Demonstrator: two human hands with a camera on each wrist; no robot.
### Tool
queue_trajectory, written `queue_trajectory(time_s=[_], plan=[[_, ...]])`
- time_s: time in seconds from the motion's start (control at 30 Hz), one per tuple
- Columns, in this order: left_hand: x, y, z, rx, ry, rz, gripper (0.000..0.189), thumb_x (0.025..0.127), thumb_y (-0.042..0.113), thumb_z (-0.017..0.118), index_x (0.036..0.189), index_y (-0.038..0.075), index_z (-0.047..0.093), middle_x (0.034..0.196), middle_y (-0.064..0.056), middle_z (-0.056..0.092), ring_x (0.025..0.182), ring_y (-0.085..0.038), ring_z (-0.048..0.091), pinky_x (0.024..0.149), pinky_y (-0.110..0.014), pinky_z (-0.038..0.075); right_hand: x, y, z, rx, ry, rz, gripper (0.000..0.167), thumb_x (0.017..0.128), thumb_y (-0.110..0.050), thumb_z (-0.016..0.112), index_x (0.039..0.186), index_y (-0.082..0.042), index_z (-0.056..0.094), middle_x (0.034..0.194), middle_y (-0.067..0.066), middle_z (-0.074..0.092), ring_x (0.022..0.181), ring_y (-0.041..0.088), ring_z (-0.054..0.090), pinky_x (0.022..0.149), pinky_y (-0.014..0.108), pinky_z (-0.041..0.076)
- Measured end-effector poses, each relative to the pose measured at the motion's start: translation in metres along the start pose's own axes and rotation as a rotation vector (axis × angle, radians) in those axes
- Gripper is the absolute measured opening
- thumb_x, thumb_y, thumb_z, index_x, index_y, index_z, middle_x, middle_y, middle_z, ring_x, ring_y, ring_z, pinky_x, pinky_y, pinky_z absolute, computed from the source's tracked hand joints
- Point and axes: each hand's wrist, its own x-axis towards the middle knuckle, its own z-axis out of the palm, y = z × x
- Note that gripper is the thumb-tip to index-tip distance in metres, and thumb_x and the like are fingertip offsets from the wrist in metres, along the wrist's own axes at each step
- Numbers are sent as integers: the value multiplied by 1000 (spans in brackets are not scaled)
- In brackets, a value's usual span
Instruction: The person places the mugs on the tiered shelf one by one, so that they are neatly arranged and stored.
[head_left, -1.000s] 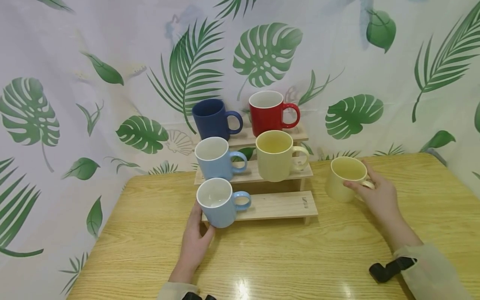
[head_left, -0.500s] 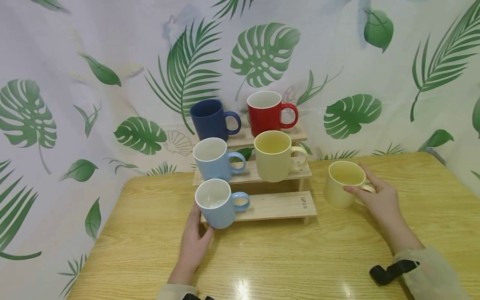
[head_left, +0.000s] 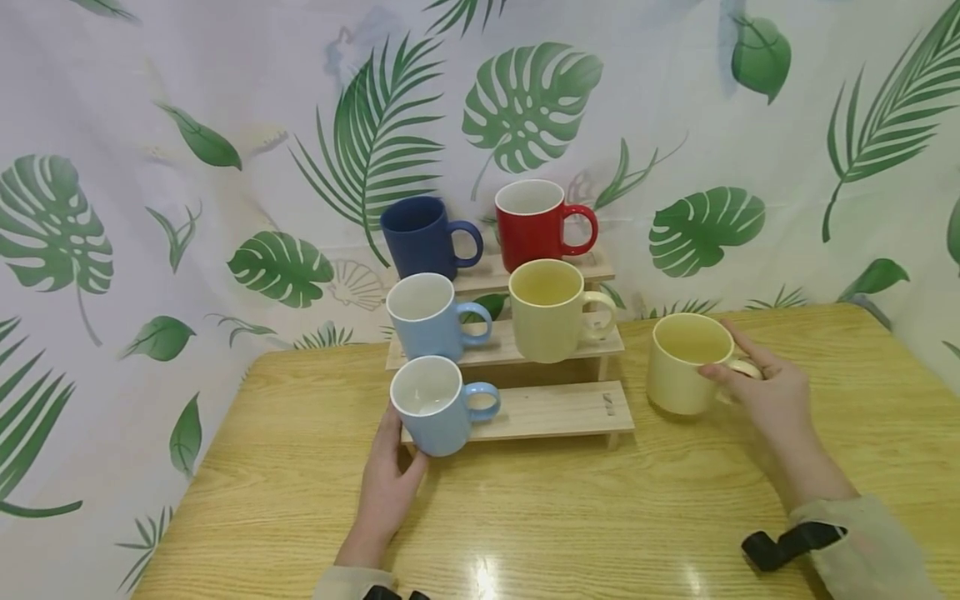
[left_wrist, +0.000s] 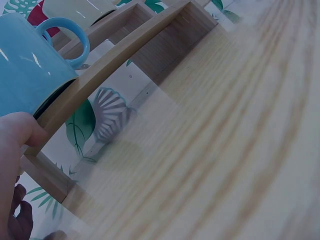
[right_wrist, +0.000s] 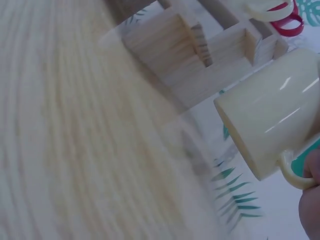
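My right hand (head_left: 768, 396) grips a pale yellow mug (head_left: 678, 379) by its handle, right of the rack. The mug is upright and lifted; its underside edge shows in the right wrist view. My left hand (head_left: 390, 479) holds the left end of the three-step wooden rack (head_left: 555, 414), its thumb (left_wrist: 25, 129) at the board's edge below a light blue mug (head_left: 433, 417). That mug stands on the lowest step. A second light blue mug (head_left: 427, 325) and another yellow mug (head_left: 547, 321) stand on the middle step.
A dark blue mug (head_left: 418, 242) and a red mug (head_left: 530, 229) stand on the top step, handles to the right. Behind the wood-grain table (head_left: 570, 525) hangs a white leaf-print cloth (head_left: 622, 108).
My right hand has raised the yellow mug a little and brought it closer to the camera. My left hand and the mugs on the rack keep their places.
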Motion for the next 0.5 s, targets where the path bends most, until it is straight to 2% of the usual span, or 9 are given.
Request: queue_trajectory(time_s=[0.1,0.13,0.3,0.5], plan=[[-1,6,-1,2,5,-3,78,90,1,61,154,15,17,156,-3,21,142,-22,19,114,-45,19,-2,-6,0,169,-26,-51,62,78,-3,79,134,-18,58,132,-10,55,91,-2,56,60,8,48],[-1,7,-1,-1,7,-2,78,91,2,61,154,15,17,156,-3,21,142,-21,19,114,-44,19,-3,-8,0,194,-41,-77,61,78,-1,77,133,-16,58,127,-12,58,86,-3,57,58,9,48],[-3,23,-4,4,-5,-14,75,91,2,60,153,8,17,156,-9,22,142,-26,20,114,-47,20,-8,-19,3,318,-99,-152,56,78,10,72,129,-11,61,113,-15,66,74,-1,61,55,14,52],[1,-8,2,24,5,-3,79,91,6,62,154,20,16,156,-1,22,142,-22,20,113,-48,21,-16,-29,11,418,-176,-228,55,79,19,65,126,-9,63,111,-7,69,74,2,64,55,16,53]])
